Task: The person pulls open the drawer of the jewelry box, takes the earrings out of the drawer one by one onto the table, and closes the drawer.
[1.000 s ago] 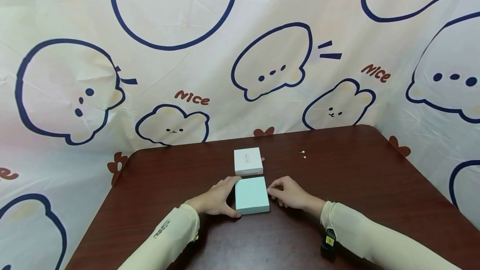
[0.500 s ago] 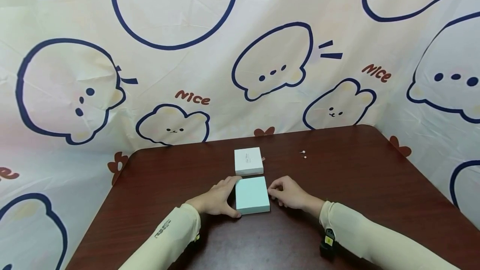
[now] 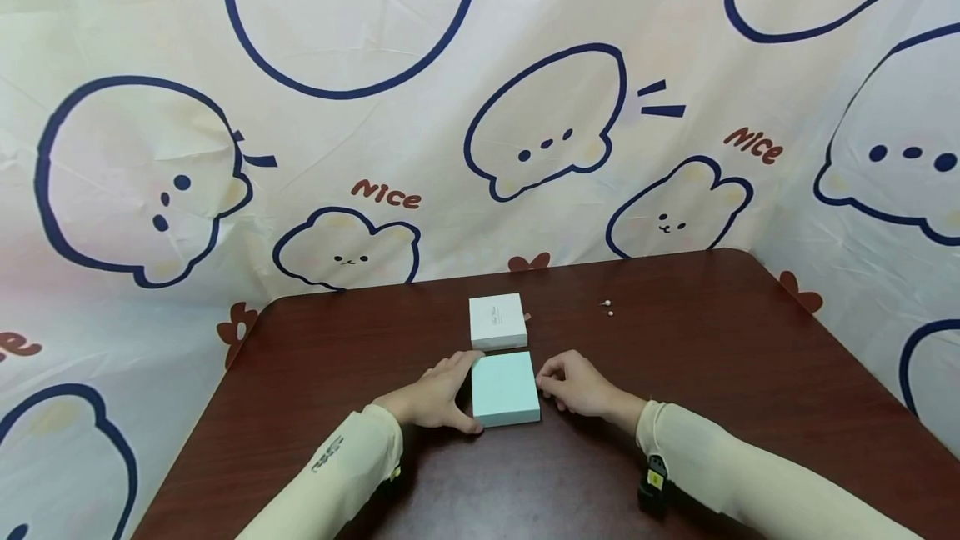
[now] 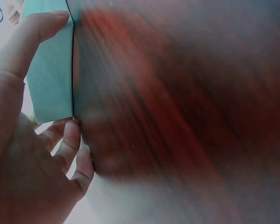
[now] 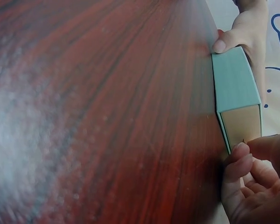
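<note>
A flat teal box [image 3: 506, 388] lies on the brown table, its right end showing a pale inner drawer [image 5: 242, 124] in the right wrist view. My left hand [image 3: 435, 396] grips the box from the left, thumb [image 4: 49, 24] on its near side and the other fingers behind its left end. At the right end, my right hand [image 3: 579, 386] pinches a small pull tab with thumb and index finger; only a tiny dark bit of it shows in the right wrist view, the rest hidden by fingertips.
Just behind the teal box is a white box [image 3: 498, 321] with small print on top and a little pinkish tab at its right. Two tiny white-headed pieces, like earrings [image 3: 607, 303], lie farther right. A patterned cloth [image 3: 450, 107] hangs behind the table [image 3: 712, 340].
</note>
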The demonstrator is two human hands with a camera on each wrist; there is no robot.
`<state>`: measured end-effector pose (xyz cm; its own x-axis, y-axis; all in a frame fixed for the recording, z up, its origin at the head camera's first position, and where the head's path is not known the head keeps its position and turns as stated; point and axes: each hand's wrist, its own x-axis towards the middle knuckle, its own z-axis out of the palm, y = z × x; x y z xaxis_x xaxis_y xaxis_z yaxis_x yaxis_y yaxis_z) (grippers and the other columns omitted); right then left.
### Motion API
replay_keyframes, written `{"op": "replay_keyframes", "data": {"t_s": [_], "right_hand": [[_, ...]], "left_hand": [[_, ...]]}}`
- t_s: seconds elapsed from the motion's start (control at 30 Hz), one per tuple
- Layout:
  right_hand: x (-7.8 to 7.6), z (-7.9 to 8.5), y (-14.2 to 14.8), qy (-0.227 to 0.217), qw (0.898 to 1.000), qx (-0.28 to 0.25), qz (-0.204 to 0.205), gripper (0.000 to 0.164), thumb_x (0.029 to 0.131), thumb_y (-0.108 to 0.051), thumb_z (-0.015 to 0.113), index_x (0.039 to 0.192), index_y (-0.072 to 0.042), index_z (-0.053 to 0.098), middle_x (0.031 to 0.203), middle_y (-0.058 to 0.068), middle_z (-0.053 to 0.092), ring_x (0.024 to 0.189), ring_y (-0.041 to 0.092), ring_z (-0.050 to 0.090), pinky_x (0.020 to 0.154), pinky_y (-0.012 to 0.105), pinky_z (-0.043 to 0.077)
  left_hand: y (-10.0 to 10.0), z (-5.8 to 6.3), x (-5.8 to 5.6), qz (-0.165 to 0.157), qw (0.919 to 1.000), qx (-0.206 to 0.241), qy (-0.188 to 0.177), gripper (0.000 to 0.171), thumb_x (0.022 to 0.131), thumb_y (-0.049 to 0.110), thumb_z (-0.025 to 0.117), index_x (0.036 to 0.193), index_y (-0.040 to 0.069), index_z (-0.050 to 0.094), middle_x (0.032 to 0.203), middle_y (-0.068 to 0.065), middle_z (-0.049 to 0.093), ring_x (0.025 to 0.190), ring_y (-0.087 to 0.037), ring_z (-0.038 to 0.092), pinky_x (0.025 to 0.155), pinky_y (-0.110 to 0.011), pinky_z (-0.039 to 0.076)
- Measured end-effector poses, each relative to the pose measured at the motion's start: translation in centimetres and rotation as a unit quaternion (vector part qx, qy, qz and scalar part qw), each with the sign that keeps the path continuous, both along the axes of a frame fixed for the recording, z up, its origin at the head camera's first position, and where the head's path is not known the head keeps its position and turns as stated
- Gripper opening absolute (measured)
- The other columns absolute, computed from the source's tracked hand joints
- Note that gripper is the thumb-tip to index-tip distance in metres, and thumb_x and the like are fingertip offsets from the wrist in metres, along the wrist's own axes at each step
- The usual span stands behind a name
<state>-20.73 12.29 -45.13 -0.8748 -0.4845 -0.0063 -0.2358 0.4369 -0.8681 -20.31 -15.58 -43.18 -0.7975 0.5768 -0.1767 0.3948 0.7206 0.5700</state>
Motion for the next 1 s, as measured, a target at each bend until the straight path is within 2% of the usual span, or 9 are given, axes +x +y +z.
{"op": "replay_keyframes", "data": {"t_s": [0.53,1.0], "right_hand": [[0.01,0.20,-0.07,0.005,1.000,0.007,-0.007,0.019,0.099,-0.004,0.058,0.088,0.001,0.073,0.070,0.008,0.062,0.047,0.009,0.051,0.044,0.023,0.042],[0.09,0.37,-0.02,0.002,1.000,0.009,-0.008,0.019,0.099,-0.005,0.058,0.089,0.001,0.073,0.071,0.011,0.063,0.047,0.009,0.050,0.044,0.022,0.041]], "left_hand": [[0.03,-0.04,-0.15,-0.002,1.0000,-0.008,0.002,0.104,0.077,0.037,0.085,0.158,0.013,0.024,0.155,-0.011,0.037,0.144,-0.037,0.035,0.114,-0.063,0.027],[-0.05,-0.16,-0.26,-0.006,0.9999,-0.008,0.003,0.104,0.078,0.038,0.085,0.158,0.012,0.023,0.155,-0.012,0.037,0.144,-0.037,0.035,0.113,-0.063,0.027]]}}
